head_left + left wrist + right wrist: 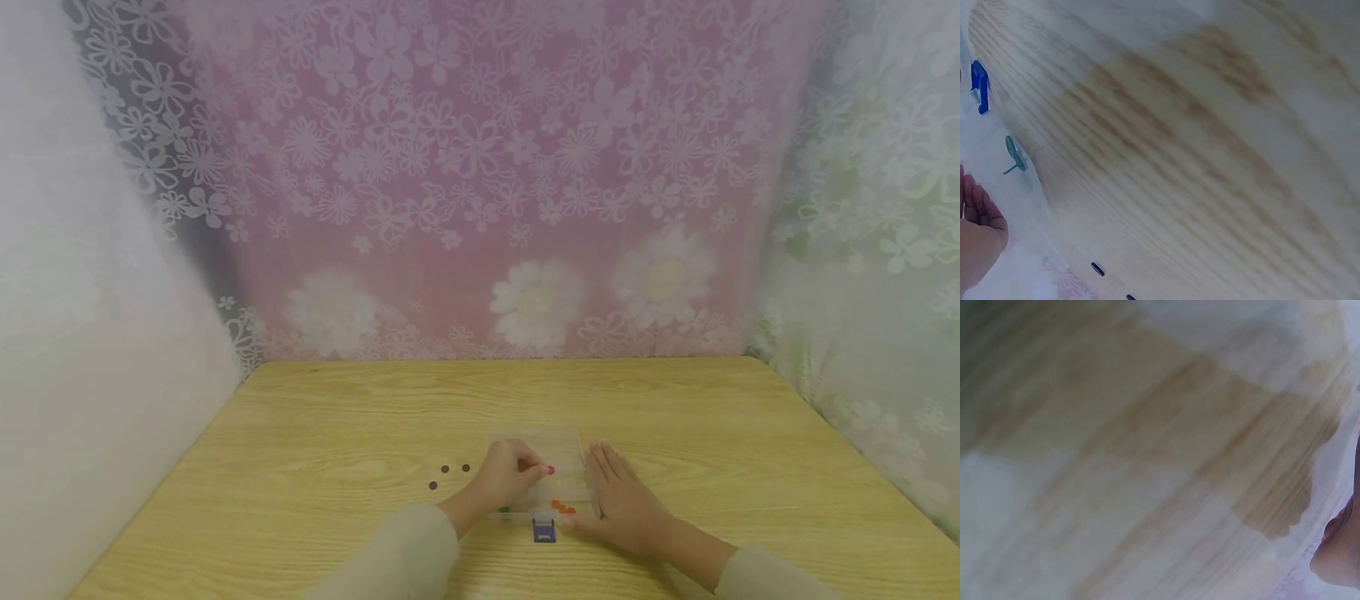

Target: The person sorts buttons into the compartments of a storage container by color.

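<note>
Left hand (508, 475) pinches a red piece (551, 470) over the clear box (558, 446); flat right hand (628, 510) lies at its right edge. Orange pieces (562, 507) are already inside, dark discs (446, 469) outside left.

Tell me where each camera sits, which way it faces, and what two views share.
Head: worn on the head, facing forward and down at the wooden table and clear plastic box; left hand, right hand and both sleeves show.
Left wrist: worn there, looking across the tabletop, box edge at left; the left hand shows at the left edge.
Right wrist: worn there, facing mostly blurred wood; part of the right hand shows at the right edge.
Shared: head and left wrist both show the blue latch and dark discs.
</note>
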`<control>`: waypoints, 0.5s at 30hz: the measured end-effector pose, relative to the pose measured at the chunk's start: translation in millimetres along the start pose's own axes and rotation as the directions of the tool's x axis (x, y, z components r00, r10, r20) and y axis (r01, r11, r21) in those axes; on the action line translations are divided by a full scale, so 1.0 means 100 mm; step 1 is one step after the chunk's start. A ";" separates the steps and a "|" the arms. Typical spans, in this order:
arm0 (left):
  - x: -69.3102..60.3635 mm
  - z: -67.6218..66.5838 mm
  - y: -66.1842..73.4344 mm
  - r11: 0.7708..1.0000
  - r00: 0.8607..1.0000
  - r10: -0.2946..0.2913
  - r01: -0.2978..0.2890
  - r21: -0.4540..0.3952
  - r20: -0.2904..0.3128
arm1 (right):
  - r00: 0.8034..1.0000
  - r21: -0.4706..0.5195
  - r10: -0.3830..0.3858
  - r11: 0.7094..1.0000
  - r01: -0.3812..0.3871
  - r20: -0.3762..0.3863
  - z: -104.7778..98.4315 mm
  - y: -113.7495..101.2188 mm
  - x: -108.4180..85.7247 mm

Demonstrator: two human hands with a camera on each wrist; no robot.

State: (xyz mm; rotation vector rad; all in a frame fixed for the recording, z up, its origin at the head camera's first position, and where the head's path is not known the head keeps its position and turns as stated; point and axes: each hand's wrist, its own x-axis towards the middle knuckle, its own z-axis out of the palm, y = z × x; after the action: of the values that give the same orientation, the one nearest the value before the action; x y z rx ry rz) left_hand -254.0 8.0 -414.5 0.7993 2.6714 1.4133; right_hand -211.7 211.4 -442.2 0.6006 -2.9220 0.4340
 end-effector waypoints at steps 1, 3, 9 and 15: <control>0.00 0.00 0.01 1.000 1.000 0.010 -0.010 0.003 0.000 | 1.000 -0.001 -0.001 1.000 0.001 0.003 0.00 0.00 0.00; 0.00 0.01 0.01 1.000 1.000 0.009 -0.009 0.014 0.005 | 1.000 -0.008 -0.005 1.000 0.005 0.005 0.00 0.00 0.00; 0.01 0.04 0.03 0.999 1.000 -0.022 0.022 0.049 0.009 | 1.000 -0.001 -0.013 1.000 0.013 -0.003 0.01 0.01 0.00; 0.01 0.06 0.04 0.998 1.000 -0.009 0.009 0.066 -0.001 | 1.000 0.010 0.005 1.000 -0.005 0.007 0.02 0.01 0.00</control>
State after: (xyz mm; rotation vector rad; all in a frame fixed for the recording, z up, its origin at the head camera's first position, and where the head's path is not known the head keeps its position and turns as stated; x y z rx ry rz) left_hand -251.8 14.6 -414.7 0.7903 2.7317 1.3304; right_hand -212.5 211.9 -444.3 0.5979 -2.9298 0.4484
